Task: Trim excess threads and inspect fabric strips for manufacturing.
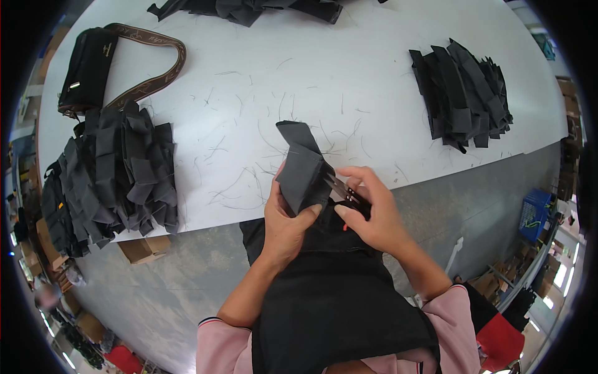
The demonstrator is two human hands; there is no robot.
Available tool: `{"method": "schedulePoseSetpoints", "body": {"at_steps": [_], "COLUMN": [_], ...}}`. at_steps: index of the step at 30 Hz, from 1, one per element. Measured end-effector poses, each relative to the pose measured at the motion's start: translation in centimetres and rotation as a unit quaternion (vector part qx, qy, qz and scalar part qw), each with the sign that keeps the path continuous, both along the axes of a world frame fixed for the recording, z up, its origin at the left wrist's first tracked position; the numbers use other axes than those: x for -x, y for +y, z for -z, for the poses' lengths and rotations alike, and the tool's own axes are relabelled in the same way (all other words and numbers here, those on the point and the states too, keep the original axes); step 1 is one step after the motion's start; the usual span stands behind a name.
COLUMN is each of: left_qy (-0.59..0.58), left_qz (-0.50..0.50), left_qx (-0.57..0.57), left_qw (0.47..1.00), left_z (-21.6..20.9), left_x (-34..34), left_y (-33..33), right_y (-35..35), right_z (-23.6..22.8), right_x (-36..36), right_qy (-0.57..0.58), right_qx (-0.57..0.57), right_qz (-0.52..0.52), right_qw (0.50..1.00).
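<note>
A folded dark grey fabric piece (pixel 298 174) is held over the table's near edge. My left hand (pixel 283 230) grips it from the left and below, with the thumb pressed on its lower front. Closed around a pair of thread snips (pixel 350 196), my right hand (pixel 379 217) is just to the right. The blades point up and left and meet the right edge of the fabric; whether they touch a thread there is too small to tell. Loose cut threads (pixel 233 181) lie scattered on the white table (pixel 224 118) around the piece.
Stacked dark fabric pieces (pixel 121 168) stand at the left, and a similar pile (pixel 464 93) sits at the far right. More dark fabric (pixel 249 7) lies at the back. A black bag (pixel 88 70) with a brown strap rests far left. Below are a cardboard box (pixel 144 249) and a blue crate (pixel 536 212).
</note>
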State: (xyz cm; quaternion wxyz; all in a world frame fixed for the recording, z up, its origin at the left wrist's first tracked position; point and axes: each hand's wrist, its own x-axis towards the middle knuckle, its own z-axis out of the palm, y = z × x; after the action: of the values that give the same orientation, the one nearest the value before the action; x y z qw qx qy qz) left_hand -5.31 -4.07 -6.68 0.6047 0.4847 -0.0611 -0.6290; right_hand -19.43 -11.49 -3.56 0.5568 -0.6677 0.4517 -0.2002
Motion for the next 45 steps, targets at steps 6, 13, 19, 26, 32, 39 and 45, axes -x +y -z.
{"method": "schedulePoseSetpoints", "body": {"at_steps": [6, 13, 19, 26, 32, 39, 45], "left_qy": [-0.041, -0.079, -0.068, -0.066, -0.064, -0.066, 0.172], "left_qz": [-0.013, 0.023, 0.017, 0.025, 0.018, -0.011, -0.079], "left_qx": [0.008, 0.008, -0.001, -0.001, 0.002, 0.023, 0.061], "left_qw": [0.999, 0.997, 0.998, 0.998, 0.998, 0.998, 0.98], "left_z": [0.1, 0.3, 0.2, 0.2, 0.3, 0.2, 2.1], "left_x": [0.0, -0.1, -0.2, -0.3, -0.2, -0.2, -2.2], "left_y": [0.1, 0.3, 0.3, 0.4, 0.0, 0.3, -0.7], "right_y": [-1.7, -2.7, -2.6, -2.8, -2.1, -2.0, -1.1], "right_z": [-2.5, -2.9, -2.6, -1.6, -2.6, -2.2, -0.3], "right_x": [1.4, 0.7, 0.5, 0.9, 1.1, 0.4, -3.0], "right_qy": [0.112, 0.109, 0.106, 0.035, 0.093, 0.095, -0.09], "right_qx": [0.098, 0.097, 0.096, -0.059, 0.041, 0.103, -0.024], "right_qz": [-0.135, -0.19, -0.186, -0.134, -0.111, -0.17, 0.001], "right_qw": [0.98, 0.971, 0.972, 0.989, 0.989, 0.975, 0.996]}}
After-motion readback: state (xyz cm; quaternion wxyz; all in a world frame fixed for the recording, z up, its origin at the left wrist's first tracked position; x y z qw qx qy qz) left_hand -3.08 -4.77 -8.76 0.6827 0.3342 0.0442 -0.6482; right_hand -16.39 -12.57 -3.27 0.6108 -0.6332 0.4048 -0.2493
